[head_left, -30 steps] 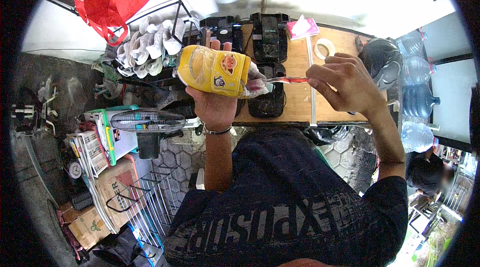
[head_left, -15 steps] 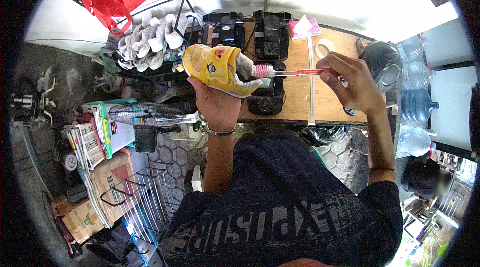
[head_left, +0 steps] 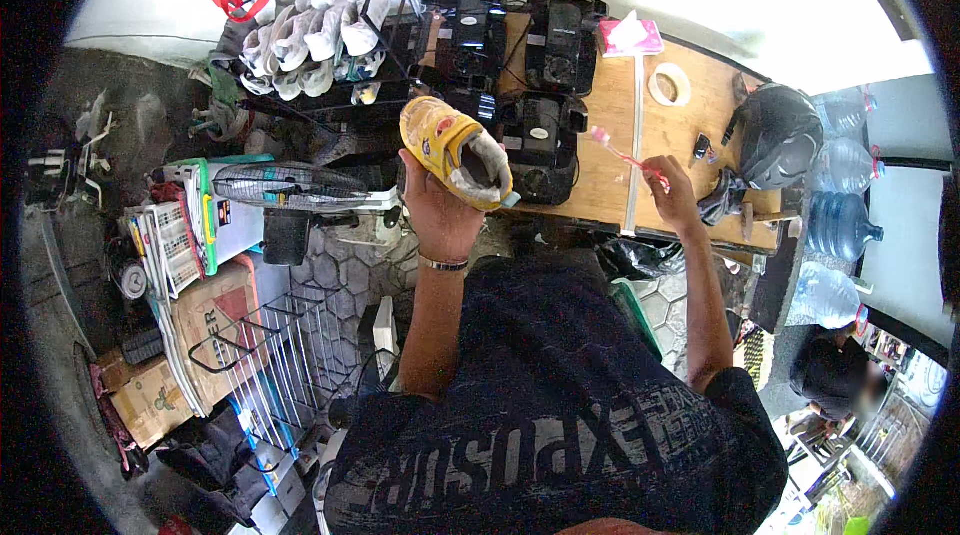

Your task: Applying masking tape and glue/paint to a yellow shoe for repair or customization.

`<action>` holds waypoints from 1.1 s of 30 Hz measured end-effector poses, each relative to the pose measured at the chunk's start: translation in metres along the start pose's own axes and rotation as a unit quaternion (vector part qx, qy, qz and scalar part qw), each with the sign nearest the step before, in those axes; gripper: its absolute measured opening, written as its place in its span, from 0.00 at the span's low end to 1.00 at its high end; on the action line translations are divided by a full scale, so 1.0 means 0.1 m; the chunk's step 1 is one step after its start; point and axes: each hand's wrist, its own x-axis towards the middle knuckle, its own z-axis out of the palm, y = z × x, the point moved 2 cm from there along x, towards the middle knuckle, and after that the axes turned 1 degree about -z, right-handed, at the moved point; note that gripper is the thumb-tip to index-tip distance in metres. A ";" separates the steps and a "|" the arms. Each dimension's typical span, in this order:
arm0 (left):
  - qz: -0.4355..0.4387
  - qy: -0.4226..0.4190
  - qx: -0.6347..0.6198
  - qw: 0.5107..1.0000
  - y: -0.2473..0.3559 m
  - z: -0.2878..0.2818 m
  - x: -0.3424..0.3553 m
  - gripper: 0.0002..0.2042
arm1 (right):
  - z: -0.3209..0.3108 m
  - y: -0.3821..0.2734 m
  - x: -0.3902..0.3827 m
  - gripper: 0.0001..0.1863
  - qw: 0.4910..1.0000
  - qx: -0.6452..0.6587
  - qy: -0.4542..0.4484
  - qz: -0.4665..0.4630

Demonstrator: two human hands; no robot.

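My left hand [head_left: 442, 215] grips a small yellow child's shoe [head_left: 428, 127] from underneath, with its grey-lined opening turned up toward me and to the right. My right hand [head_left: 668, 190] is closed on the red handle of a slim brush [head_left: 603, 139] with a pink-and-white head. The brush is clear of the shoe, over the right part of a wooden table [head_left: 675, 145]. Black box-like devices [head_left: 545, 150] stand on the table just beyond the shoe.
Tape roll [head_left: 682, 77], tissue pack [head_left: 644, 39] and dark helmet [head_left: 780, 135] are on the table. Water jugs [head_left: 835, 227] line the right. A rack of white shoes [head_left: 320, 40], a fan [head_left: 285, 185] and cartons [head_left: 150, 410] are left. Another person [head_left: 830, 375] is at lower right.
The brush has come out of the shoe and moved right with my right hand. The shoe has turned so its opening faces me. The view has shifted slightly.
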 end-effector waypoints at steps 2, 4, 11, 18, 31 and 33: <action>-0.032 0.025 0.023 0.999 -0.11 -0.13 -0.04 0.32 | 0.14 0.78 -0.33 0.04 0.980 -0.130 0.048 0.142; -0.125 0.059 0.062 0.988 -0.34 -0.30 -0.09 0.32 | 0.23 1.41 -0.67 0.07 0.973 -0.156 0.111 0.128; -0.377 0.151 0.135 0.904 -1.37 -0.86 -0.02 0.31 | 0.09 2.44 -1.35 0.09 0.889 -0.290 0.177 0.308; -0.451 0.120 0.208 0.860 -2.11 -1.09 0.37 0.27 | -0.10 2.05 -1.12 0.19 0.918 -0.199 0.196 0.282; -0.446 0.156 0.295 0.830 -2.76 -1.65 0.84 0.23 | 0.01 1.35 -0.79 0.22 0.687 0.628 -0.055 0.361; -0.418 0.147 0.324 0.836 -2.83 -1.76 0.89 0.21 | 0.04 1.49 -0.82 0.22 0.675 0.637 -0.064 0.367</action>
